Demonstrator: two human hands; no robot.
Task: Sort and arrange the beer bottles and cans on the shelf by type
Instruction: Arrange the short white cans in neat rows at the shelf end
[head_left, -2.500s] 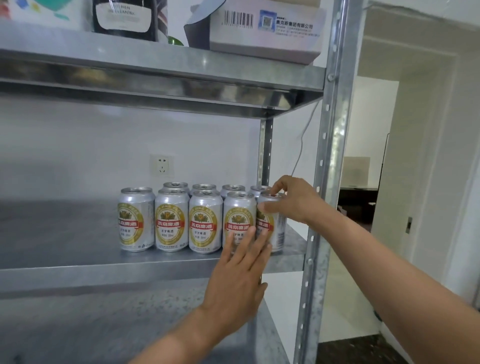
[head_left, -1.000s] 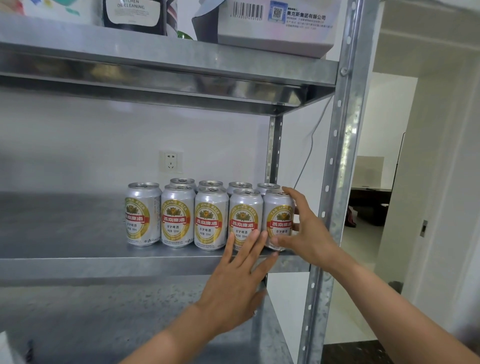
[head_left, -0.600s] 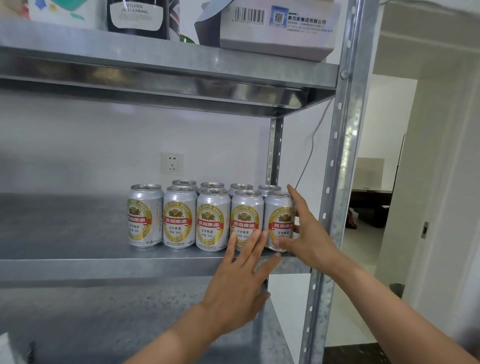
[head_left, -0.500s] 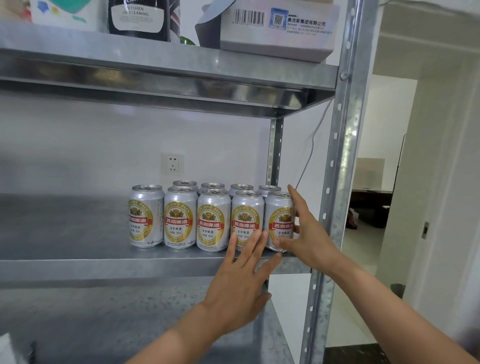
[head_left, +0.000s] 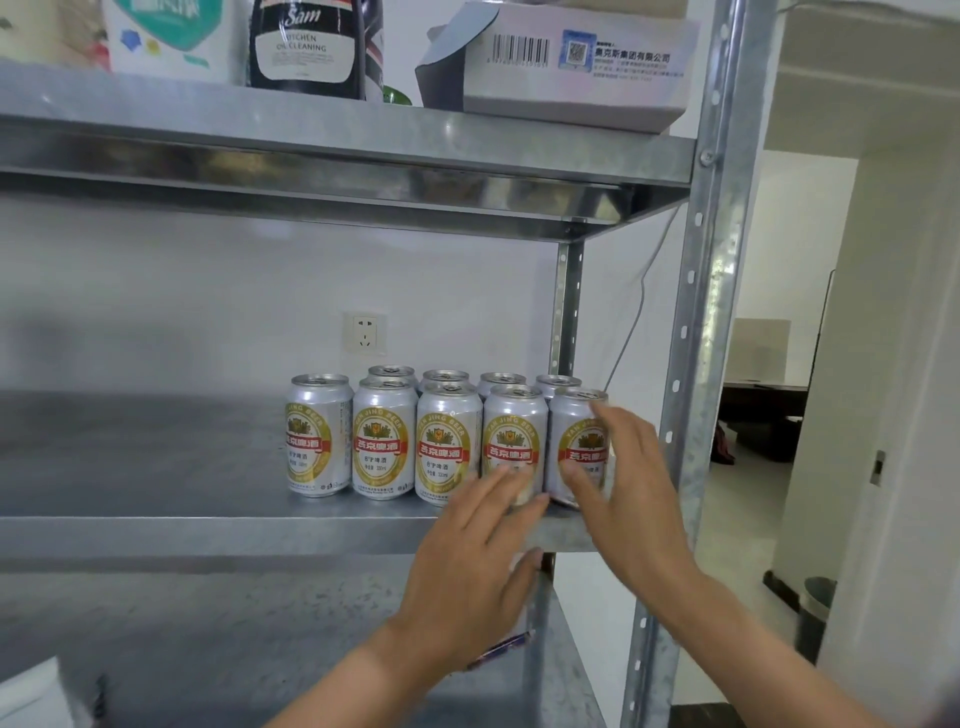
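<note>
While on the shelf (head_left: 208, 530) the cans (head_left: 449, 441) stand squared, this type seemingly done, the right hand (head_left: 634, 499) has slid from the side of the end can (head_left: 574, 426) to its front, fingers spread, perhaps touching; the left hand (head_left: 478, 561) presses flat just beside it.

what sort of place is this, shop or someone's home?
Probably a home storage corner, not a shop: bare galvanized metal shelving, a kitchen cleaner bottle on the shelf above the beer cans, and an open doorway on the right into a furnished room.
</note>
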